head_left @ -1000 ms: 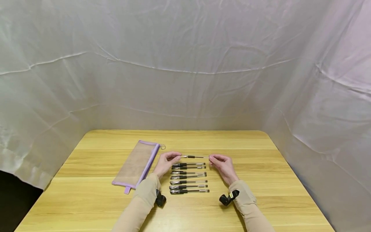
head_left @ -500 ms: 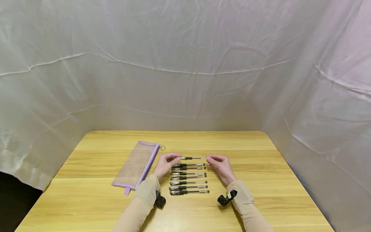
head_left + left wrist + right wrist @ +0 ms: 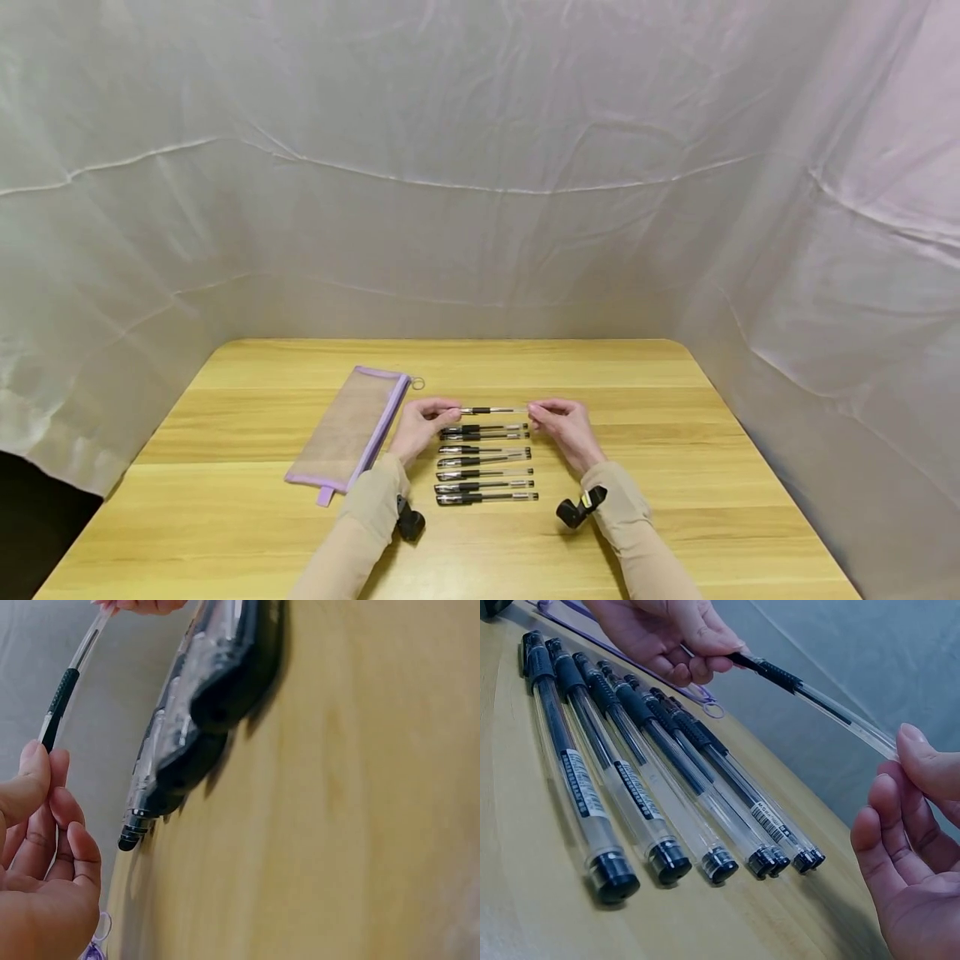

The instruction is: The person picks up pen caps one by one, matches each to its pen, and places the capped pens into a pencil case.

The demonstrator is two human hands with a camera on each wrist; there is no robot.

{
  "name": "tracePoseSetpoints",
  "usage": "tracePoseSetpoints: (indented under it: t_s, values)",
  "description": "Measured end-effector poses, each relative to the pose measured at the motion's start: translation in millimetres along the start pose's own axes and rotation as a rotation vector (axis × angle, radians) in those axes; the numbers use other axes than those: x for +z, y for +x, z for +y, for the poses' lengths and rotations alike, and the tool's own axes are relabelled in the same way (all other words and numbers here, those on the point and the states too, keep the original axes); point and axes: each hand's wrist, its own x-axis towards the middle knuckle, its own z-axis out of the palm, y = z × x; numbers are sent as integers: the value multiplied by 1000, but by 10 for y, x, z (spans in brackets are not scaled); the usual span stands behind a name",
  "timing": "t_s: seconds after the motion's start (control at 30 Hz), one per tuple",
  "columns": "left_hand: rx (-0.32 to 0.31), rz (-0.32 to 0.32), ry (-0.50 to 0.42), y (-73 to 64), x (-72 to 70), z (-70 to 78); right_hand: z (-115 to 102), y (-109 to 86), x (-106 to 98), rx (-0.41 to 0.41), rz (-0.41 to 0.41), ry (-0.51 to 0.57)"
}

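A black gel pen (image 3: pixel 487 410) with a clear barrel is held level between both hands, just beyond a row of pens. My left hand (image 3: pixel 424 427) pinches its left end between thumb and fingers, beside the black rubber grip. At the clear barrel's far end, the thumb and fingertips of my right hand (image 3: pixel 564 429) pinch it; those fingers hide the tip of that end. The right wrist view shows the dark refill inside the pen (image 3: pixel 817 701). Several similar capped pens (image 3: pixel 480 473) lie side by side on the table, nearer to me, all pointing the same way.
A purple-edged mesh zip pouch (image 3: pixel 341 433) with a metal ring (image 3: pixel 417 383) lies flat left of the pens, by my left forearm. The wooden table (image 3: pixel 712 533) meets light grey cloth walls (image 3: pixel 480 250) behind and at the sides.
My right hand has come slightly left, a little closer to my left hand, along the pen. My left hand keeps its pinch on the pen. The pens on the table and the pouch stay put.
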Motion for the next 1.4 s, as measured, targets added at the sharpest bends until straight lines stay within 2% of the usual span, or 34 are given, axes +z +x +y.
tracePoseSetpoints:
  t_s: [0.3,0.5,0.6,0.8,0.97,1.1,1.3,1.4]
  values:
    - [-28,25,11,-23,-23,9,-13,30,60,25,1,-5]
    - [-6,22,54,-16,-1,32,31,63,47,23,49,-60]
    - [-5,15,70,2,5,30,46,80,19,27,36,-79]
    - [-15,81,147,27,19,-3,79,123,-22,15,-23,-94]
    - [10,142,271,41,34,15,103,166,-23,6,37,-119]
    - [6,166,349,47,33,31,116,192,-17,-9,91,-191]
    - [-29,189,425,57,24,18,131,203,-11,-56,117,-379]
    - [-35,204,488,57,25,9,125,205,4,-47,134,-456]
